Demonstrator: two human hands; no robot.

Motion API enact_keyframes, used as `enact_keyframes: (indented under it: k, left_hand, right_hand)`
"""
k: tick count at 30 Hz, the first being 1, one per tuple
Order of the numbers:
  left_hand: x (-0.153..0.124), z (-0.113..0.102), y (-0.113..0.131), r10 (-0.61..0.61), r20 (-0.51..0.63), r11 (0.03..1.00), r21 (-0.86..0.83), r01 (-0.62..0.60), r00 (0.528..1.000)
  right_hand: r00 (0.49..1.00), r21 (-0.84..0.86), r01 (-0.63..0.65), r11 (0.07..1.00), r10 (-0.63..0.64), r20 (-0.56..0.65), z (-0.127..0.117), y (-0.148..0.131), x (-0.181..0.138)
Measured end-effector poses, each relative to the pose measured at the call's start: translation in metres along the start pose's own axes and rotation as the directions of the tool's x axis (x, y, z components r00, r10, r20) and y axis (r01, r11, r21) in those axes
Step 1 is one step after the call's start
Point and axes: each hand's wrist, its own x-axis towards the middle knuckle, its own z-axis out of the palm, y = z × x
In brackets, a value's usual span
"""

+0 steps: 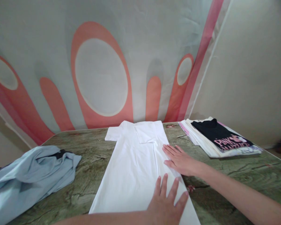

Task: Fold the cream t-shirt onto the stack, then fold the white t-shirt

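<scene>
While both hands are laid flat with fingers spread and nothing gripped, the white T-shirt (135,165) is kept pressed against the green marbled table (236,175), apparently so that its folded right edge stays down. The shirt is spread lengthwise at the middle of the table, collar end toward the far wall, with one sleeve folded inward near the top and the other sleeve left sticking out on the far left corner. The right hand (181,161) is rested palm down on the shirt's right edge, about halfway along its length, where a long crease is seen. The left hand (165,203) is placed on the shirt's near end, just in front of the right hand. Left of the shirt, a crumpled light blue garment (30,175) is heaped. Right of the shirt, a stack of folded clothes (220,139) is set, topped by a black printed piece.
</scene>
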Motion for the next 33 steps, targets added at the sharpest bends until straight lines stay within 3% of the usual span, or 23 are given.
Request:
enact_keyframes:
  k: [3,6,11,19,27,33]
  left_hand:
    - [0.007,0.001,0.004,-0.018,0.038,1.000,-0.017,0.018,0.999]
    - [0.020,-0.018,0.000,-0.036,0.063,0.999,-0.012,0.037,0.997]
    - [0.044,-0.041,-0.016,-0.093,-0.020,0.994,0.053,0.094,0.995]
    - [0.045,-0.024,-0.025,-0.088,-0.116,0.995,0.040,0.093,0.989]
    - [0.045,-0.022,-0.025,-0.097,-0.130,0.994,0.041,0.103,0.987]
    - [0.045,-0.022,-0.026,-0.092,-0.111,0.996,-0.003,0.092,0.990]
  right_hand:
    - [1.000,0.009,-0.005,1.000,0.005,0.011,-0.003,-0.005,-0.012]
    - [1.000,0.025,0.012,1.000,-0.013,0.028,-0.014,-0.003,-0.014]
    - [0.998,0.092,0.043,0.995,-0.047,0.045,-0.029,0.013,0.012]
    - [0.989,0.033,-0.141,0.989,0.140,0.040,0.006,0.042,0.068]
    - [0.939,0.013,-0.344,0.939,0.344,0.001,0.014,0.085,0.125]
    - [0.916,0.002,-0.398,0.918,0.397,-0.055,0.016,0.108,0.154]
